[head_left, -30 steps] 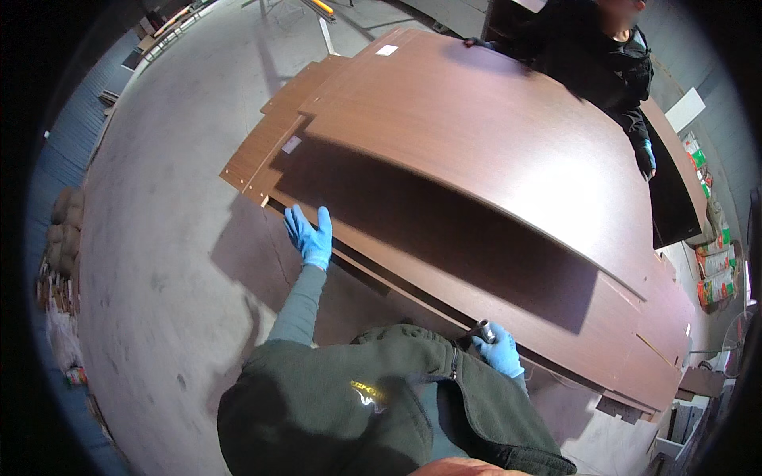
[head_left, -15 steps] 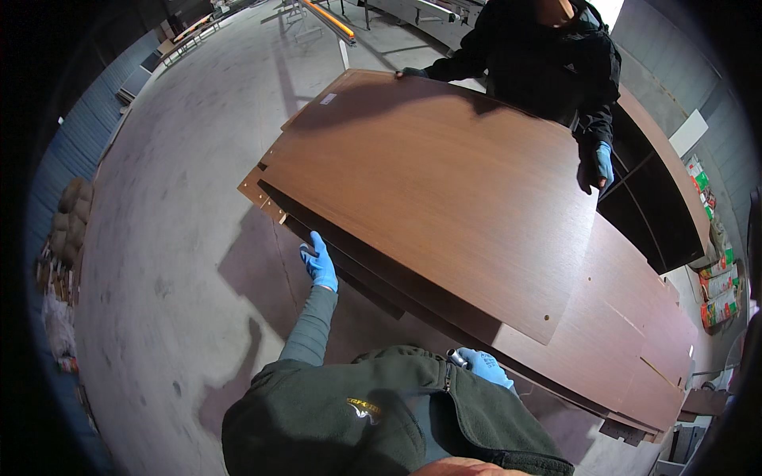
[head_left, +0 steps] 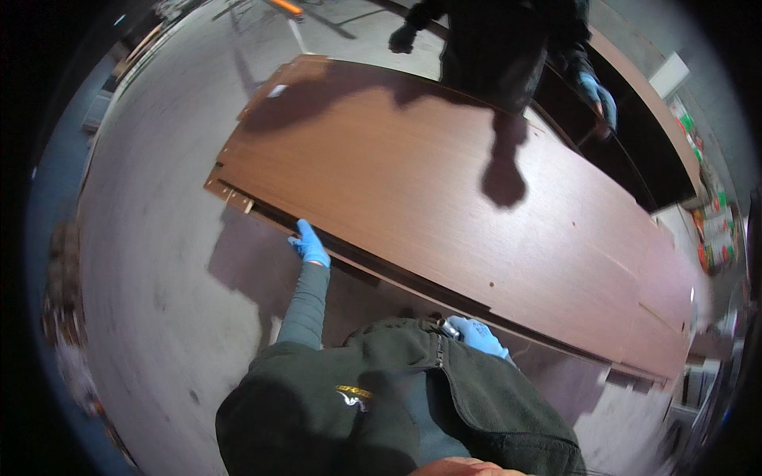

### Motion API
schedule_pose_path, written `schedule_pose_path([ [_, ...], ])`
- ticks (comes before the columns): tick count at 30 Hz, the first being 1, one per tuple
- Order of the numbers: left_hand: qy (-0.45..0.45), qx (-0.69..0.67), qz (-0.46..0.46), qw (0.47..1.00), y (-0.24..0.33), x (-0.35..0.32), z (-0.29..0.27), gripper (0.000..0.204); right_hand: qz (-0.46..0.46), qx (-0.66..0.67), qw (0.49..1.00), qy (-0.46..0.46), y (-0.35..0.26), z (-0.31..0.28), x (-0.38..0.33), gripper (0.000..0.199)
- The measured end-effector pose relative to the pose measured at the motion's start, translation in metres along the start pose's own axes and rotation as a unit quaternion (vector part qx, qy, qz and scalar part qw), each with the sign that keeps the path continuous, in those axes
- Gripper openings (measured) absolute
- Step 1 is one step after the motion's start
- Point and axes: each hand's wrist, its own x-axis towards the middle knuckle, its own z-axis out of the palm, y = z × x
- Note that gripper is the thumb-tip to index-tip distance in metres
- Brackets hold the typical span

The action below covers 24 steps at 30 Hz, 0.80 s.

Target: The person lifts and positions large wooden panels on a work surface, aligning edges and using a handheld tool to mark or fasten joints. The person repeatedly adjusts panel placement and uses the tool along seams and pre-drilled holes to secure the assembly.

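A large brown wood-grain panel (head_left: 373,159) lies on a stack of similar panels, a dark gap showing along its near edge. My left hand (head_left: 311,246), in a blue glove, is at the near left edge of the stack, fingers stretched and apart, by a small light dowel (head_left: 248,205). My gloved right hand (head_left: 480,337) is close to my body at the near edge. Its fingers are closed around a shiny metal cylinder (head_left: 449,328), whose kind I cannot make out. Across the stack stands a co-worker (head_left: 492,47) in black, both hands off the panel.
A dark open cabinet-like piece (head_left: 627,151) with a brown side stands behind the stack at the right. Colourful bags (head_left: 717,238) line the right wall. An orange bar (head_left: 287,7) is at the far end, and piled sacks (head_left: 63,262) are at the left.
The top panel has come down and left onto the stack. The co-worker has let go of it with both hands. My left hand has moved slightly up to the panels' edge.
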Motion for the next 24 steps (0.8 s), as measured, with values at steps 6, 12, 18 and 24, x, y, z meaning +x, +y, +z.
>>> schedule_pose_path([
  [6, 0.052, 0.299, 0.371, 0.878, 0.010, -0.026, 0.000, 0.098, -0.001, 0.113, 0.990, 0.080, 0.053, -0.006, 0.023, 0.046],
  [12, -0.044, 0.433, 0.600, 0.671, -0.008, -0.070, 0.045, 0.089, 0.156, 0.223, 0.908, 0.317, 0.139, -0.050, 0.048, 0.046],
  [18, -0.061, 0.525, 0.533, 0.661, 0.002, -0.081, 0.053, 0.083, 0.113, 0.168, 0.927, 0.316, 0.139, -0.058, 0.109, 0.052],
  [24, -0.072, 0.499, 0.545, 0.670, 0.009, -0.085, 0.046, 0.085, 0.132, 0.101, 0.933, 0.321, 0.113, -0.052, 0.148, 0.072],
])
